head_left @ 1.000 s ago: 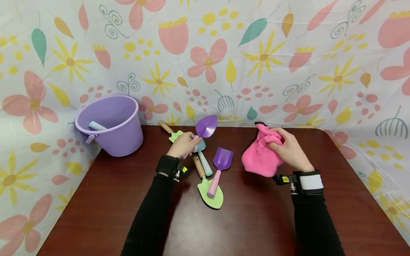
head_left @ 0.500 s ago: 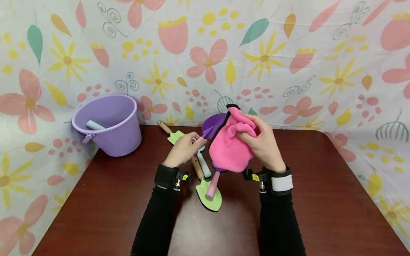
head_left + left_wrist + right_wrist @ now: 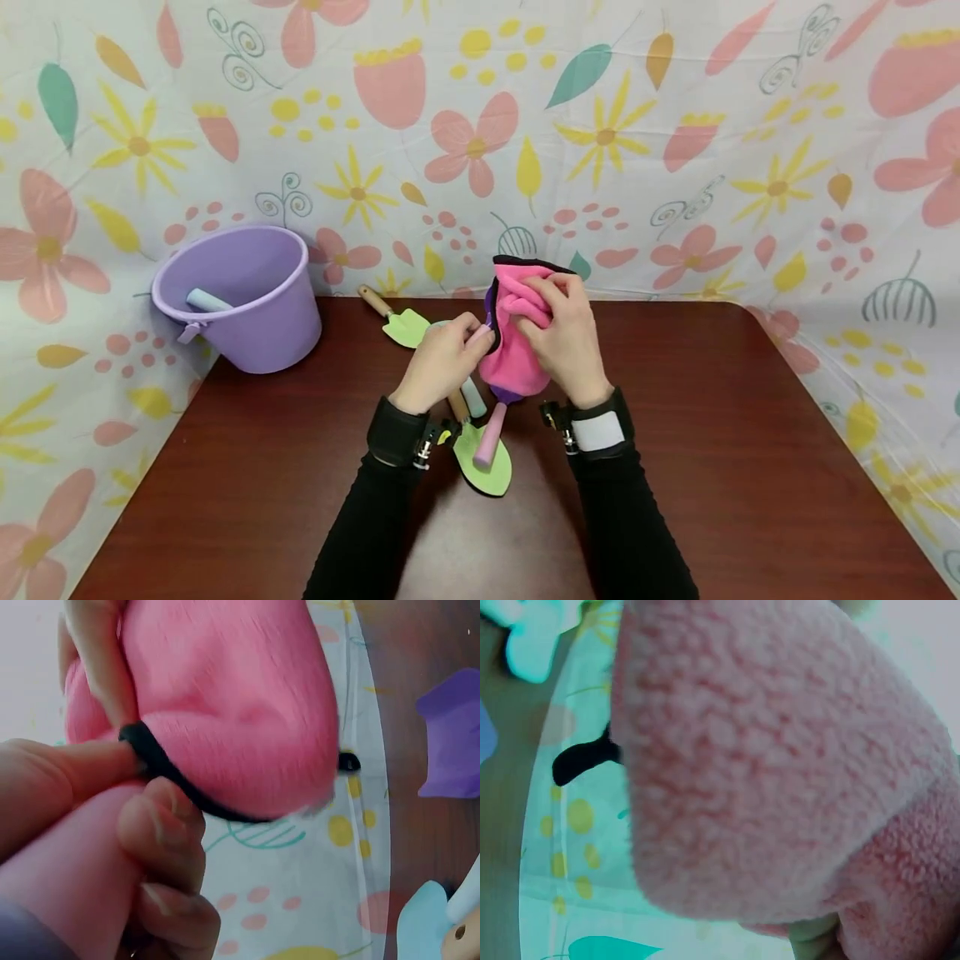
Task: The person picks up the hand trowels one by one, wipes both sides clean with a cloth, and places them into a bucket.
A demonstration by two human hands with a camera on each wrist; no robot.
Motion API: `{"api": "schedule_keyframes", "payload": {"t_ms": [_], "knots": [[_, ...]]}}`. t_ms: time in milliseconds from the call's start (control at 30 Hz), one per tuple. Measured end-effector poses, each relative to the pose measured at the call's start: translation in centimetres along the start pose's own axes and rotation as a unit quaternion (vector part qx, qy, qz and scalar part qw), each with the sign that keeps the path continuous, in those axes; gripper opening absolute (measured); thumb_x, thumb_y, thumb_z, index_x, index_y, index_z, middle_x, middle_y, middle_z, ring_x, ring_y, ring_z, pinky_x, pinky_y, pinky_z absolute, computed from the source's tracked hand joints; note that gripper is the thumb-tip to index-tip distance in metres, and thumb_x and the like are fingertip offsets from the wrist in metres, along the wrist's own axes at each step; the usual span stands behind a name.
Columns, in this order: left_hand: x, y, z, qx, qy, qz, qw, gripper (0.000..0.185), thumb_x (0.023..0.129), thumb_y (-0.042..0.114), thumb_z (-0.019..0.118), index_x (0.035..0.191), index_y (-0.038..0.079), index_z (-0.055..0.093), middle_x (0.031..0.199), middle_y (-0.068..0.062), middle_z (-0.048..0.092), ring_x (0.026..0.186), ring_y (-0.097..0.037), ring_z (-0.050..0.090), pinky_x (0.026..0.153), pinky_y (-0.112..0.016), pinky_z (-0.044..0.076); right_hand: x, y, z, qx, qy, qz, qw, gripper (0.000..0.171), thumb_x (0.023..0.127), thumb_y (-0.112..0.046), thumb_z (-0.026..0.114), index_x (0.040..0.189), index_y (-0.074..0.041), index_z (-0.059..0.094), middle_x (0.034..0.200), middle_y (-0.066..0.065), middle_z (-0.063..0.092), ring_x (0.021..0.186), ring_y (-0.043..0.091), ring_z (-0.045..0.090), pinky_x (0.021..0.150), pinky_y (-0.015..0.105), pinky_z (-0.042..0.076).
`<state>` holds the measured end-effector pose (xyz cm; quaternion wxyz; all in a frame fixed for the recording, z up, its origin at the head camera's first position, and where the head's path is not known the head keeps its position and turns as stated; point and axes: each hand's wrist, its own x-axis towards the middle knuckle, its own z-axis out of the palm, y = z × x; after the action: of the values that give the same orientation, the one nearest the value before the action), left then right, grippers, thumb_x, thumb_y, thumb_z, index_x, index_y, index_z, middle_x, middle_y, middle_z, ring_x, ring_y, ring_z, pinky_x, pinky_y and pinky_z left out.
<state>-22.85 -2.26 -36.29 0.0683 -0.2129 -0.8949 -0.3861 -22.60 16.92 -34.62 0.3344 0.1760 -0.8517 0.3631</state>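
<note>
My left hand (image 3: 441, 367) grips the pink handle (image 3: 75, 862) of a purple trowel. Most of its blade is hidden behind a pink fleecy cloth (image 3: 513, 367) with black edging; a purple sliver shows at the cloth's left side. Bunched in my right hand (image 3: 567, 337), the cloth is held up against the trowel. In the left wrist view, the left fingertips touch its black edging. Below lies a second purple shovel with a pink handle (image 3: 490, 437), resting across a green trowel (image 3: 491, 479).
A lilac bucket (image 3: 288, 337) stands at the back left, with a pale blue handle (image 3: 207, 300) inside. Another green tool (image 3: 407, 328) with a wooden handle lies near the table's back edge. A pale blue handle (image 3: 473, 398) lies beneath my hands. Behind hangs a flowered sheet (image 3: 637, 192).
My right hand has brought the pink cloth leftward onto the trowel in my left hand. The purple blade, plainly seen before, is now mostly covered. The left hand has shifted slightly right.
</note>
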Motion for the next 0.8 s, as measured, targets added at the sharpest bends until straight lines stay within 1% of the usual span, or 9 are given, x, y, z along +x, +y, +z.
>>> {"api": "schedule_keyframes", "payload": {"t_ms": [67, 167, 333, 500, 600, 700, 800], "knots": [[-0.2, 0.3, 0.2, 0.013, 0.007, 0.000, 0.9999, 0.019, 0.100, 0.030, 0.054, 0.091, 0.014, 0.059, 0.065, 0.003, 0.053, 0.056, -0.011, 0.048, 0.052, -0.028, 0.038, -0.1, -0.3, 0.6, -0.021, -0.004, 0.004, 1.000, 0.040, 0.080, -0.012, 0.080, 0.117, -0.005, 0.068, 0.115, 0.021, 0.049, 0.105, 0.036, 0.049, 0.083, 0.048, 0.045], [-0.5, 0.5, 0.2, 0.024, 0.008, 0.000, 0.9997, 0.019, 0.100, 0.028, 0.055, 0.090, 0.013, 0.058, 0.062, 0.002, 0.048, 0.052, -0.012, 0.046, 0.050, -0.028, 0.035, -0.2, -0.5, 1.2, -0.045, -0.002, 0.016, 0.999, 0.038, 0.081, -0.014, 0.080, 0.116, -0.008, 0.068, 0.115, 0.020, 0.050, 0.106, 0.035, 0.048, 0.079, 0.050, 0.047], [-1.0, 1.0, -0.4, 0.031, 0.011, 0.012, 0.9994, 0.019, 0.100, 0.027, 0.055, 0.087, 0.013, 0.057, 0.060, 0.002, 0.045, 0.051, -0.012, 0.043, 0.049, -0.027, 0.031, -0.4, -0.8, 1.5, -0.071, 0.006, 0.045, 0.996, 0.034, 0.082, -0.015, 0.076, 0.114, -0.013, 0.067, 0.114, 0.017, 0.049, 0.108, 0.033, 0.049, 0.068, 0.055, 0.051], [-1.6, 1.8, -0.8, 0.031, 0.015, 0.023, 0.9991, 0.017, 0.099, 0.027, 0.058, 0.087, 0.015, 0.057, 0.060, 0.004, 0.046, 0.052, -0.010, 0.045, 0.050, -0.027, 0.034, -0.3, -1.2, 1.2, -0.095, 0.037, 0.067, 0.993, 0.034, 0.078, -0.008, 0.073, 0.111, -0.014, 0.065, 0.113, 0.015, 0.048, 0.107, 0.032, 0.050, 0.060, 0.058, 0.050], [-1.6, 1.9, -0.7, 0.037, 0.014, 0.023, 0.9990, 0.014, 0.096, 0.027, 0.060, 0.087, 0.016, 0.058, 0.061, 0.004, 0.047, 0.054, -0.010, 0.046, 0.051, -0.027, 0.035, -0.3, -1.0, 1.0, -0.100, 0.053, 0.081, 0.990, 0.035, 0.077, -0.007, 0.074, 0.110, -0.013, 0.064, 0.112, 0.016, 0.047, 0.107, 0.033, 0.049, 0.059, 0.059, 0.049], [-1.5, 1.8, -0.6, 0.038, 0.006, 0.020, 0.9991, 0.013, 0.095, 0.028, 0.062, 0.088, 0.016, 0.059, 0.062, 0.004, 0.047, 0.056, -0.011, 0.046, 0.052, -0.027, 0.035, -0.3, -0.6, 0.8, -0.103, 0.068, 0.098, 0.988, 0.035, 0.079, -0.008, 0.073, 0.111, -0.013, 0.063, 0.113, 0.016, 0.046, 0.109, 0.032, 0.049, 0.062, 0.060, 0.049], [-1.5, 1.9, -0.7, 0.027, -0.008, 0.015, 0.9995, 0.015, 0.096, 0.031, 0.061, 0.090, 0.017, 0.061, 0.061, 0.005, 0.048, 0.056, -0.011, 0.047, 0.051, -0.027, 0.035, -0.1, -0.4, 0.3, -0.105, 0.096, 0.112, 0.984, 0.033, 0.080, -0.010, 0.072, 0.112, -0.011, 0.063, 0.112, 0.016, 0.046, 0.109, 0.032, 0.049, 0.065, 0.060, 0.049]]}}
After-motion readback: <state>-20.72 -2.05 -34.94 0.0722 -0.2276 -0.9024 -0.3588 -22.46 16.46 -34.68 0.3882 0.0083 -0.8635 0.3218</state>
